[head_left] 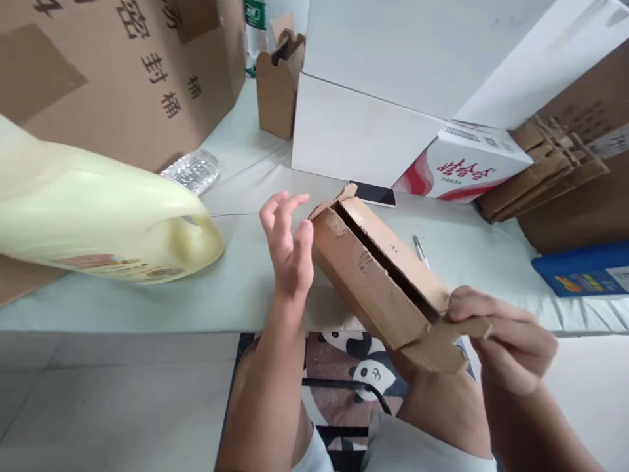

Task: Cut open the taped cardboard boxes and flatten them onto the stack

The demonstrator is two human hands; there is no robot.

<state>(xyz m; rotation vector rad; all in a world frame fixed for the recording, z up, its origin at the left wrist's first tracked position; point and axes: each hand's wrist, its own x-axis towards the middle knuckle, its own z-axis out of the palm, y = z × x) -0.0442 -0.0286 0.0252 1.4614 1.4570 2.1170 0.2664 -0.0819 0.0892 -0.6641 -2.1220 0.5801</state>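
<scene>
A narrow brown cardboard box (373,275) is held tilted over the table's front edge. Its two long top flaps leave a dark gap between them, and a torn end flap sticks out at each end. My right hand (506,337) pinches the ragged flap at the near right end. By the far left end, my left hand (289,246) is raised with its fingers apart. It is right beside the box; whether the thumb touches the cardboard I cannot tell. What is inside the box is hidden.
A pale yellow jug (113,210) lies at left before a large carton (122,78). White boxes (363,124) stand at the back, with a phone (376,194) before them. A pen (420,252) lies right of the box. A blue package (582,272) sits at right.
</scene>
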